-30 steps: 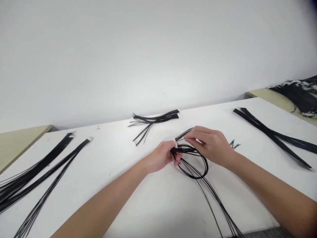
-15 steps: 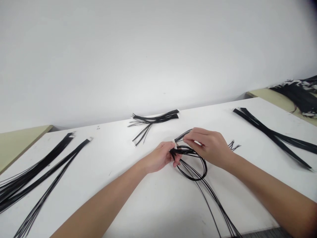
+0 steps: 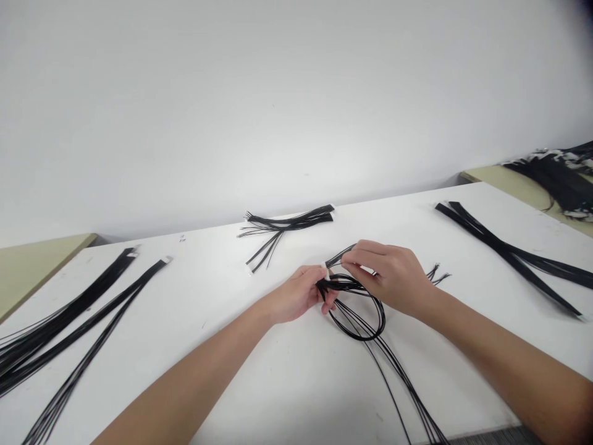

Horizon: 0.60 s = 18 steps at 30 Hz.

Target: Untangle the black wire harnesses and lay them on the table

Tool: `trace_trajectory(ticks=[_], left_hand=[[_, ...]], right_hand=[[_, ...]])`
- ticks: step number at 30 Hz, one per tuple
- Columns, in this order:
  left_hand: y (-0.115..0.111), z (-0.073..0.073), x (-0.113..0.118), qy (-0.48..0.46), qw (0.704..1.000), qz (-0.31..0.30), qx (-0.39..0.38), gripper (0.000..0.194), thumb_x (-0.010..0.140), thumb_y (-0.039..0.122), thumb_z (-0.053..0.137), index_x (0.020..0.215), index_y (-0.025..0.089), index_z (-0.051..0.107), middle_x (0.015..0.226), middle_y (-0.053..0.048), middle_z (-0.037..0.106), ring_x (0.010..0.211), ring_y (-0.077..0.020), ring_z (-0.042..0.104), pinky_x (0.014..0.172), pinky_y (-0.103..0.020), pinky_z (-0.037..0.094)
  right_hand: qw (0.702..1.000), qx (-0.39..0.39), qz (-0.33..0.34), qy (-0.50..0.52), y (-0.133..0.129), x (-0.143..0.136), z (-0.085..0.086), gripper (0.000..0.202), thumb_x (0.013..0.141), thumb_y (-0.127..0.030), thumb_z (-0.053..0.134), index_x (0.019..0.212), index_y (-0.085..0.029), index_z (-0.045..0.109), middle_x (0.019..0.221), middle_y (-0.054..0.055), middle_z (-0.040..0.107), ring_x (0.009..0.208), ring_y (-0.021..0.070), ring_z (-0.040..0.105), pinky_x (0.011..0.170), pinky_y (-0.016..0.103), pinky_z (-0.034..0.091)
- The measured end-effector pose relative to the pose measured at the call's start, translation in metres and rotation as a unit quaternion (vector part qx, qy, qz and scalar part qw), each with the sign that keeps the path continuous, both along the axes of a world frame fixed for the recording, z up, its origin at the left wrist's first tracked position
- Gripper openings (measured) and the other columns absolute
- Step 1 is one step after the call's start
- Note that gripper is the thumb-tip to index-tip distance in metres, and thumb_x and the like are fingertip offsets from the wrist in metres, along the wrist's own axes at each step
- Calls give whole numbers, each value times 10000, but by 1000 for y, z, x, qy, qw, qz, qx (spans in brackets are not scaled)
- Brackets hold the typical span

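We record the left hand (image 3: 296, 295) pinched shut on the black wire bundle (image 3: 359, 312) where its strands cross, thumb and fingers clamped at the gathered point just below a small white connector (image 3: 324, 267). The right hand (image 3: 393, 275) meets it from the other side, its fingertips closed on the same bundle beside the connector, so both grips are together on 1 harness. Below the hands the wires form 1 loop resting on the white counter (image 3: 278, 371), and the loose tails run away toward the near right edge of the counter. A few short stripped ends (image 3: 438, 272) show just past the right wrist.

Against the frame 0.5 s ago, we note the loop sits slightly lower and tighter and both hands have shifted a little down; against 1.0 s ago the right fingers are lower over the connector. Neither grip has let go.

Outward: a small folded wire bundle (image 3: 287, 222) lies near the far edge, well apart from the hands. Long wire lengths (image 3: 69, 321) lie at the far left, and 2 crossed wire strips (image 3: 509, 253) at the right. A dark heap of wires (image 3: 560, 176) sits on the neighbouring beige table (image 3: 504, 176). A plain white wall (image 3: 278, 93) stands behind.
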<state>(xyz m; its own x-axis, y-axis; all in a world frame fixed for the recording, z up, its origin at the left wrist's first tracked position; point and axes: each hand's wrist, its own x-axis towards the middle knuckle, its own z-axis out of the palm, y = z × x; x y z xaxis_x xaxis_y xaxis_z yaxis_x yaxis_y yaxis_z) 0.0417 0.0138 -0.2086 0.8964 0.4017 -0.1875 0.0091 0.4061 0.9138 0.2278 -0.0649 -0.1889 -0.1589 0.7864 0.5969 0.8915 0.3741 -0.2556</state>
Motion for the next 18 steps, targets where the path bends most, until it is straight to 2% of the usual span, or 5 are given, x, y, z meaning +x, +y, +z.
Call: trace_trajectory(ticks=[4,10,18], left_hand=[[0,-1,0,-4,1000,-8,3,313,924,300,405,702,135,553,644,-17,557,514,-115,506,738,-347,473],[0,-3,1,-7,1000,-10,8,322,934,317,408,719,127,556,643,-20,560,527,-117,513,747,-350,464],[-1,-3,2,2,1000,-3,21,306,925,322,427,733,122,555,631,-23,566,531,-118,524,712,-335,440]], right_hand=[[1000,-1,-11,5,-1,-1,3,156,875,-210,539,774,-199,658,721,-37,640,560,62,509,481,207,326],[993,-77,-3,85,-3,-3,6,148,874,-245,571,774,-231,678,738,-48,646,579,55,490,493,193,321],[994,-70,8,86,-3,-2,2,154,872,-228,569,762,-222,676,714,-51,637,554,51,448,491,195,311]])
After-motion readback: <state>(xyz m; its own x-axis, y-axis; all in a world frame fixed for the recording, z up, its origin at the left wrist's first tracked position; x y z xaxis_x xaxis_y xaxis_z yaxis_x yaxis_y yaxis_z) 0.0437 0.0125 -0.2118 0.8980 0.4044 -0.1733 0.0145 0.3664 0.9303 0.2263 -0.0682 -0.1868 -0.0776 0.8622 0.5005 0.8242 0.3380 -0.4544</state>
